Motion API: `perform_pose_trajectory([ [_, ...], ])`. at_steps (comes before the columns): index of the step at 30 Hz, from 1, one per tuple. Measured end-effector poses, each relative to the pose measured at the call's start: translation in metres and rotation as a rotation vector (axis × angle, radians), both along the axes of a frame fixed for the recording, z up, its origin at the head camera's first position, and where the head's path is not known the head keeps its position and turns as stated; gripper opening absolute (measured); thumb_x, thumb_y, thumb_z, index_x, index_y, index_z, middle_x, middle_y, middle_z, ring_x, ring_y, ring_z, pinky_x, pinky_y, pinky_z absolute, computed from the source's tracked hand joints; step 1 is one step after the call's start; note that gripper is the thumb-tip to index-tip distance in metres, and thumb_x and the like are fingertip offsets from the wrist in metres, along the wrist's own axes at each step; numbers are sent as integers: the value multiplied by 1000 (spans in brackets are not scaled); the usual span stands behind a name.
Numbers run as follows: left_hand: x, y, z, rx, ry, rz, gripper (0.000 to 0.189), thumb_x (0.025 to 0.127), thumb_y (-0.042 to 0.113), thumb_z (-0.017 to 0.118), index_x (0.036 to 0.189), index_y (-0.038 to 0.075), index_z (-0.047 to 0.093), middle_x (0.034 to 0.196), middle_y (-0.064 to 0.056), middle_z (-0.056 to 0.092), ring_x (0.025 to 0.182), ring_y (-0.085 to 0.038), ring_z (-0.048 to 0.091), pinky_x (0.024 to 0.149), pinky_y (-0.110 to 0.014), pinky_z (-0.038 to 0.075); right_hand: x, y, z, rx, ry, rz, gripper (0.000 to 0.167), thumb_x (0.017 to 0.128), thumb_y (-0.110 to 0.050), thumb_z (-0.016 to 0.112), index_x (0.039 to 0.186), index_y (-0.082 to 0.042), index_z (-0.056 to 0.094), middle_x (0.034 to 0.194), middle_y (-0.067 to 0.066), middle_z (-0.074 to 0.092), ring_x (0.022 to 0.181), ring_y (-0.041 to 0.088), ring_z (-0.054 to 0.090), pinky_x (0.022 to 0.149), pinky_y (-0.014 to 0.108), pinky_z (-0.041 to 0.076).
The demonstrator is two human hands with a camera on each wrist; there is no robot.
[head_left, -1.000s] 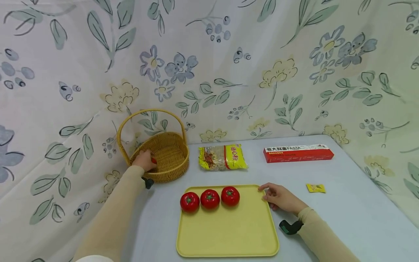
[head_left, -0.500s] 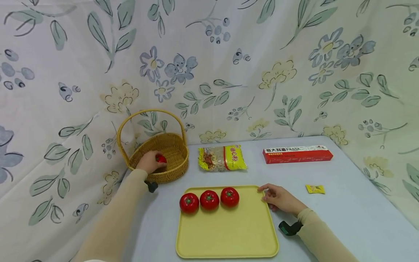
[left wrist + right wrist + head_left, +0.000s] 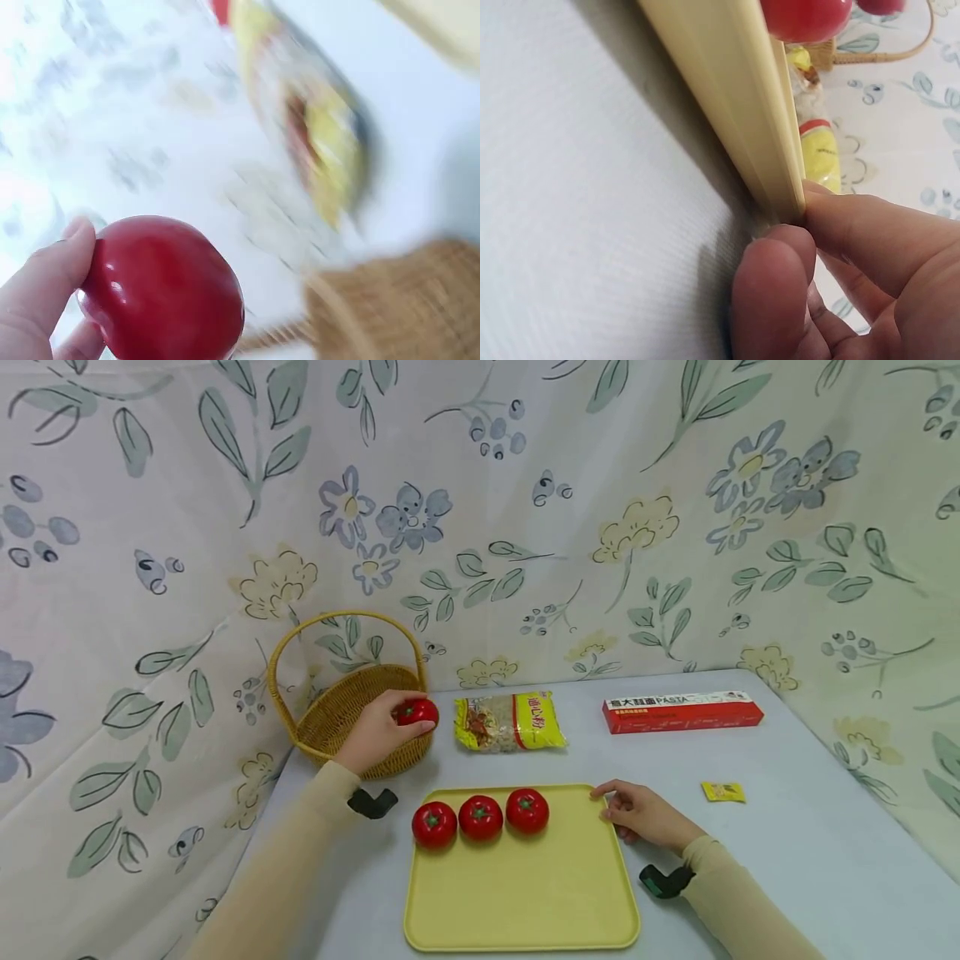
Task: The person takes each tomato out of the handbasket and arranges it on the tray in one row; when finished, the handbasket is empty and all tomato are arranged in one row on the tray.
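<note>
My left hand (image 3: pixel 377 732) grips a red tomato (image 3: pixel 417 713) over the right side of the wicker basket (image 3: pixel 330 720). In the left wrist view the thumb presses the side of the tomato (image 3: pixel 166 289), and part of another finger shows beneath. My right hand (image 3: pixel 645 814) holds the far right corner of the yellow tray (image 3: pixel 525 893). The right wrist view shows its fingers at the tray rim (image 3: pixel 769 161). On the tray lie three tomatoes in a row: a left one (image 3: pixel 434 825), a middle one (image 3: pixel 481 817) and a right one (image 3: pixel 527 811).
A yellow bag of dry food (image 3: pixel 510 722) lies behind the tray. Farther right is a red and white pasta box (image 3: pixel 682 713), with a small yellow packet (image 3: pixel 723 792) in front of it. A floral cloth (image 3: pixel 480 527) hangs behind the white table (image 3: pixel 810 852).
My left hand has come up out of the basket and moved right with the tomato in its grip. The right hand stays at the tray corner.
</note>
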State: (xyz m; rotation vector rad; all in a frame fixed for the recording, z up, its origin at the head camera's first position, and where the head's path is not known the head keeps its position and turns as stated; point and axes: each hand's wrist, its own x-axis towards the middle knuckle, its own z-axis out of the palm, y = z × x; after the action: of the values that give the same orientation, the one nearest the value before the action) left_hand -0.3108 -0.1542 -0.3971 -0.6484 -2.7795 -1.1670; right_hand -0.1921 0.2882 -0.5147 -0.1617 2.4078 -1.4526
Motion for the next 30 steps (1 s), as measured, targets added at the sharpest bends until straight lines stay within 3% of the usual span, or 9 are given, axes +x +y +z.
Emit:
perform_pose_trajectory([
  [5,32,46,13,0,47,-150,50,90,28,86,135,13,69,131,-8,64,112,-27,63,93,-43,59,0,0,-1,-6,2,-2,35,103,-19,70,135,-8,62,88,8,58,70,23,58,61,29,51],
  [10,58,90,15,-75,52,-325,51,89,33,86,134,15,69,134,-4,63,118,-24,62,96,-39,58,2,-2,2,-1,0,-4,33,104,-17,68,135,-7,61,87,8,57,70,22,58,62,29,51],
  [13,68,112,13,-134,20,-382,53,90,38,84,136,17,67,138,-4,61,118,-22,62,96,-36,57,3,-4,4,9,-2,-11,33,103,-16,68,134,-7,61,87,8,57,70,22,58,62,29,51],
  [20,82,155,0,-315,28,-381,54,92,48,80,139,27,65,143,-1,59,118,-19,61,93,-36,58,5,-4,8,26,1,-13,36,102,-18,70,135,-7,62,88,9,58,70,22,58,64,29,52],
  [27,91,185,-17,-442,138,-407,50,92,48,80,136,26,68,138,2,64,122,-16,61,109,-44,48,4,-1,6,32,5,-11,39,101,-19,72,136,-6,62,87,7,59,69,21,58,64,29,53],
  [30,94,194,-26,-499,153,-410,49,92,48,80,135,27,69,133,5,65,118,-11,60,111,-44,45,3,0,4,23,3,-14,38,101,-19,72,136,-7,62,87,8,59,69,21,58,64,29,54],
])
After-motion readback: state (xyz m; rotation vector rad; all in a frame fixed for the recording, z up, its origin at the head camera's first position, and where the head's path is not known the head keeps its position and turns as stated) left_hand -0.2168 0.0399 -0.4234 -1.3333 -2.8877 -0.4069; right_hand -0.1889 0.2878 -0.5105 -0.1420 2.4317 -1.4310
